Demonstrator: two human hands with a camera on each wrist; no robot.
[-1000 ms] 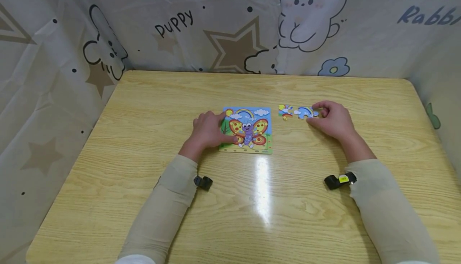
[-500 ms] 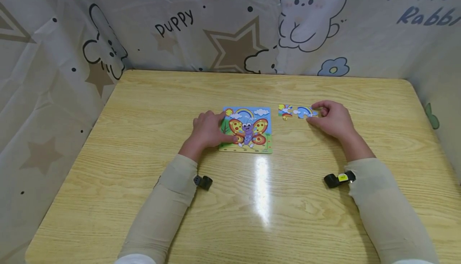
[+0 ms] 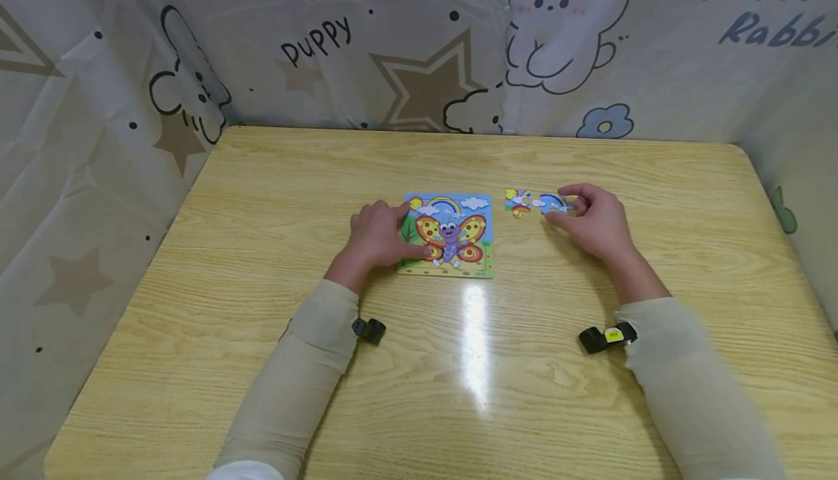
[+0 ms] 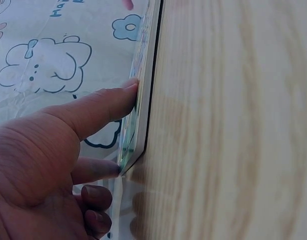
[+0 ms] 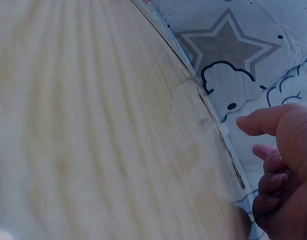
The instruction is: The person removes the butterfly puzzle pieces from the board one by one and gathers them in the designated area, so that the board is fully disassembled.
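A square butterfly jigsaw puzzle (image 3: 452,236) lies on the table, with a sun and rainbow at its top. My left hand (image 3: 380,236) rests at its left side, thumb stretched onto the picture and index finger at the upper left edge. In the left wrist view the thumb (image 4: 106,107) presses on the puzzle's face. Right of it lie a sun puzzle piece (image 3: 513,200) and a rainbow puzzle piece (image 3: 550,204). My right hand (image 3: 597,222) reaches over the rainbow piece, thumb and index finger spread, partly hiding it. The right wrist view shows the thumb (image 5: 258,121) raised off the tabletop.
The wooden table (image 3: 262,196) ends at the back against a printed cloth (image 3: 419,44) with stars and animals. A small black wrist camera sits on each sleeve, at left (image 3: 369,331) and right (image 3: 605,337). A light streak shines on the tabletop.
My right hand has shifted slightly left, so thumb and index finger now cover more of the rainbow piece. The left hand and the butterfly puzzle stay in place.
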